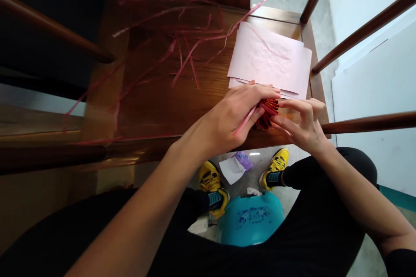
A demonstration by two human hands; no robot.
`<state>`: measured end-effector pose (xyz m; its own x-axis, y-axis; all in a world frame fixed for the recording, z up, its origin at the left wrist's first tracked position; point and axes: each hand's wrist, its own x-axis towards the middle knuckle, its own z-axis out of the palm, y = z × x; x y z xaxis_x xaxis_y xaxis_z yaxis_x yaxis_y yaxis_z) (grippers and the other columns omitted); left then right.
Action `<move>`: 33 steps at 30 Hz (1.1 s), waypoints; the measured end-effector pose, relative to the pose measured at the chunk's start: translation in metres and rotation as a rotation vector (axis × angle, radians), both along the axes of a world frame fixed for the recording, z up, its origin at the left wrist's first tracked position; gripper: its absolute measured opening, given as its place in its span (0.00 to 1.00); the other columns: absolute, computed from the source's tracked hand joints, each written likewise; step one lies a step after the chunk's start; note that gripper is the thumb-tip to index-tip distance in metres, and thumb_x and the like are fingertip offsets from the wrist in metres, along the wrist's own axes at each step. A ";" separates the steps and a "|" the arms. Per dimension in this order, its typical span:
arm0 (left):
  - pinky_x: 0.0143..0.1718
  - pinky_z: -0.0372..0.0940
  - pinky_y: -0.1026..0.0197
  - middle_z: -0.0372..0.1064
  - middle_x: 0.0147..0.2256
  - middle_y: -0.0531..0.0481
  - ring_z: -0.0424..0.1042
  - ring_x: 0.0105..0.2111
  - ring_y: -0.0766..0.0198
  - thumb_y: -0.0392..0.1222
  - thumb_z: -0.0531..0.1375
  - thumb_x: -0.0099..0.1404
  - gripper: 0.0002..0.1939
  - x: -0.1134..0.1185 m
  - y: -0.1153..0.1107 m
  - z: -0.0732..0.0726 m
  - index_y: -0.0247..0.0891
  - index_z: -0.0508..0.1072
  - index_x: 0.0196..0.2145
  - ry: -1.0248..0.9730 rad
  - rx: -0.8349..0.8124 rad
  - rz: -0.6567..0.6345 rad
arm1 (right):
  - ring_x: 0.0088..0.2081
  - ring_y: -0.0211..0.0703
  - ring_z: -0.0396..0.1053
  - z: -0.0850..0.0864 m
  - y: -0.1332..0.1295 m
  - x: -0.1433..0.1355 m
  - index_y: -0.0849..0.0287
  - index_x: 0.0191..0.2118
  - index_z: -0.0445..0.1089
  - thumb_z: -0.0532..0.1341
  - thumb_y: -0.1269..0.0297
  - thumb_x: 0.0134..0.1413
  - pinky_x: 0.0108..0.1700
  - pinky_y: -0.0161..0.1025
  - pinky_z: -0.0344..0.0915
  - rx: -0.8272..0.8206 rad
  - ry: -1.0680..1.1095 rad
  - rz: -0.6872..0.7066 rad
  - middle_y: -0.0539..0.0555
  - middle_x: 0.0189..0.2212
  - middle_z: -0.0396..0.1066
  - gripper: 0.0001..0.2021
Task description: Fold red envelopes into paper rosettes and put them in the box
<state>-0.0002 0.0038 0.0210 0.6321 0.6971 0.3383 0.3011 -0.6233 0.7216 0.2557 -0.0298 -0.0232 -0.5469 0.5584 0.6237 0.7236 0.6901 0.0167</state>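
Observation:
A fanned bundle of red folded paper with golden edges (269,111) is held over the front edge of the wooden seat. My left hand (238,110) is closed around its left side, fingers over the top and thumb below. A pink strip (246,120) runs along the palm of that hand. On the other side, my right hand (303,119) has its thumb and fingertips on the bundle's right edge, fingers bent. Both palms hide part of the bundle. Just beyond the hands lie overlapping pale pink paper sheets (266,58).
Pink plastic strings (191,52) lie tangled across the wooden seat (152,108), and one reaches onto the sheets. Wooden rods (360,32) stand at both sides. Below are yellow shoes (209,177), a purple packet (243,161) and a turquoise plastic stool (253,220).

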 end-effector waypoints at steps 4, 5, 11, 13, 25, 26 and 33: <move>0.70 0.62 0.42 0.75 0.62 0.44 0.70 0.65 0.53 0.37 0.51 0.78 0.18 0.000 0.001 -0.001 0.42 0.71 0.61 -0.017 -0.013 -0.002 | 0.52 0.48 0.59 -0.001 0.001 -0.006 0.36 0.55 0.71 0.65 0.56 0.70 0.54 0.46 0.65 0.128 -0.046 -0.046 0.48 0.53 0.71 0.11; 0.70 0.63 0.42 0.75 0.62 0.44 0.70 0.65 0.53 0.37 0.51 0.78 0.18 0.000 0.001 -0.001 0.42 0.71 0.61 -0.023 -0.011 -0.004 | 0.51 0.48 0.60 0.001 0.001 -0.009 0.36 0.55 0.71 0.65 0.56 0.70 0.53 0.45 0.65 0.138 -0.031 -0.026 0.48 0.52 0.71 0.11; 0.70 0.62 0.43 0.75 0.62 0.45 0.70 0.66 0.54 0.37 0.52 0.78 0.17 -0.001 0.001 -0.001 0.42 0.71 0.60 -0.031 -0.022 -0.010 | 0.49 0.47 0.60 0.001 -0.003 -0.009 0.32 0.56 0.70 0.64 0.55 0.70 0.51 0.44 0.65 0.043 -0.016 -0.075 0.45 0.48 0.73 0.12; 0.71 0.61 0.42 0.75 0.62 0.45 0.70 0.66 0.54 0.37 0.52 0.78 0.17 0.000 0.001 -0.001 0.42 0.71 0.60 -0.042 -0.027 -0.020 | 0.48 0.49 0.60 -0.004 -0.002 -0.007 0.33 0.56 0.69 0.64 0.52 0.70 0.50 0.46 0.64 -0.006 -0.024 -0.130 0.47 0.48 0.73 0.12; 0.76 0.54 0.42 0.72 0.64 0.44 0.67 0.69 0.54 0.34 0.54 0.76 0.21 0.005 -0.004 -0.004 0.41 0.67 0.64 -0.070 -0.012 -0.027 | 0.50 0.48 0.60 -0.029 0.008 -0.024 0.35 0.62 0.67 0.63 0.60 0.70 0.52 0.44 0.66 0.071 -0.004 -0.111 0.51 0.50 0.66 0.19; 0.76 0.54 0.42 0.72 0.64 0.44 0.66 0.69 0.55 0.34 0.53 0.76 0.21 0.005 -0.003 -0.004 0.41 0.67 0.64 -0.069 -0.011 -0.032 | 0.50 0.48 0.60 -0.029 0.008 -0.024 0.35 0.61 0.68 0.63 0.61 0.69 0.52 0.44 0.67 0.081 0.000 -0.106 0.51 0.50 0.65 0.19; 0.76 0.53 0.44 0.72 0.64 0.44 0.66 0.70 0.56 0.34 0.52 0.77 0.20 0.003 -0.003 -0.005 0.40 0.68 0.64 -0.078 -0.005 -0.049 | 0.51 0.48 0.60 -0.014 0.005 -0.019 0.37 0.61 0.68 0.65 0.55 0.69 0.52 0.42 0.70 0.061 0.020 -0.071 0.52 0.51 0.63 0.18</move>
<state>0.0029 0.0011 0.0160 0.6375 0.6676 0.3846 0.2133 -0.6326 0.7445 0.2372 -0.0243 -0.0371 -0.4940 0.5561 0.6684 0.7714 0.6350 0.0418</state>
